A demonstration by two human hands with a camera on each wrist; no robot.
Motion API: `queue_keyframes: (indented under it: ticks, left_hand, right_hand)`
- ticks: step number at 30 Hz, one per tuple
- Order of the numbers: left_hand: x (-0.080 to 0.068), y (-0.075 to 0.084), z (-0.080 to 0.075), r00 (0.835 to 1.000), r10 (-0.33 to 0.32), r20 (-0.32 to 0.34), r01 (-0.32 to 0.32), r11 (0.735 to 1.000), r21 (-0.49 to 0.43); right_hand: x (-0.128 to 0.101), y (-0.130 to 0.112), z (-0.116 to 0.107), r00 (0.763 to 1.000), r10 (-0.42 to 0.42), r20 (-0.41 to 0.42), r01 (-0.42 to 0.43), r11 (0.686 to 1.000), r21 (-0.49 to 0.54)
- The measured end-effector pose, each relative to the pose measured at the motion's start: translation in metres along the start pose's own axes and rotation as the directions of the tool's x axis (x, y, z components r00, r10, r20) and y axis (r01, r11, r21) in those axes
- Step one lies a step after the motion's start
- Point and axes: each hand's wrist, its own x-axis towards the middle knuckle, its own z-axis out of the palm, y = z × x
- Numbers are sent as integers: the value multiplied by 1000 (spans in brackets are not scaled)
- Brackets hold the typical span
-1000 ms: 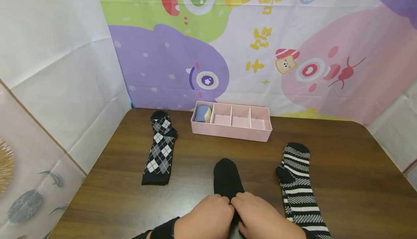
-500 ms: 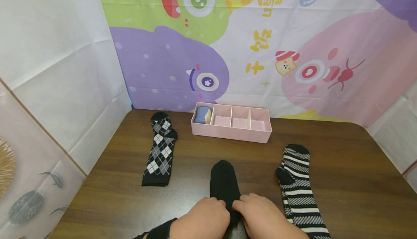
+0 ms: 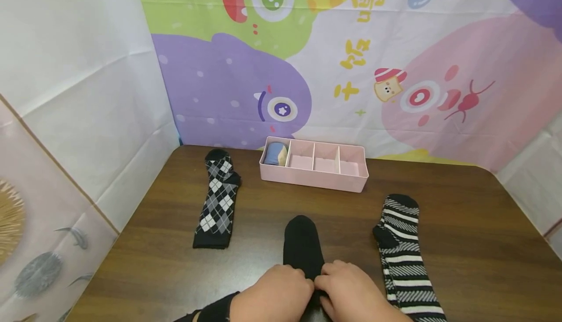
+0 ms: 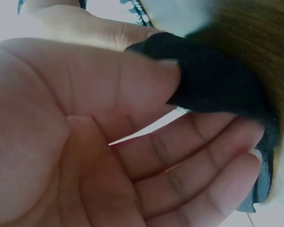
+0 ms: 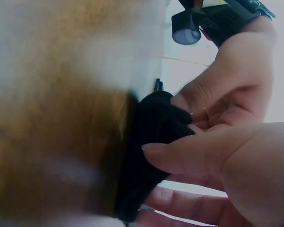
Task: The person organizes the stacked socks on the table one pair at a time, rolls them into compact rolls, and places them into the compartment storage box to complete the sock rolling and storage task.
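A black sock [image 3: 301, 241] lies flat on the dark wooden tabletop [image 3: 461, 224] at the near middle, its long axis running straight away from the person, with the rounded toe end pointing toward the far edge and the pink divided box [image 3: 314, 168]. The near end of the sock is bunched under both hands. The left hand [image 3: 274, 295] curls its thumb and fingers round the sock's near edge; the left wrist view shows the thumb pressing on the black fabric with the fingers [image 4: 194, 170] beneath it. The right hand [image 3: 351, 292] sits touching the left, and in the right wrist view its thumb and fingers pinch the same rolled black edge [image 5: 154, 142]. To the left, well apart from the black sock, an argyle sock [image 3: 216, 200] lies roughly parallel, toe far. To the right, a black-and-white striped sock [image 3: 401, 253] lies alongside, toe also far. The pink box holds a blue rolled bundle [image 3: 275, 153] in its leftmost compartment.
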Motion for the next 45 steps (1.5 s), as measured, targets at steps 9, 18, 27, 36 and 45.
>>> queue_keyframes:
  ticks: [9, 18, 27, 36, 45]
  left_hand:
    - [5, 0, 2, 994, -88, 58, 88, 996, 10]
    - [3, 0, 3, 987, -135, -81, 131, 990, -60]
    - [3, 0, 2, 986, -159, -44, 154, 983, -102]
    - [1, 0, 2, 985, -150, -85, 141, 984, -109]
    - [5, 0, 5, 974, -188, -123, 179, 981, -81]
  right_hand:
    - [-2, -7, 1, 999, -29, 27, 30, 999, -35]
    - [-2, -18, 8, 998, -47, -47, 46, 999, -28]
    - [3, -12, 12, 993, 122, -1, -120, 980, 161]
    - [4, -15, 9, 986, 145, 86, -159, 967, 199]
    - [6, -12, 14, 987, 162, 14, -162, 969, 184]
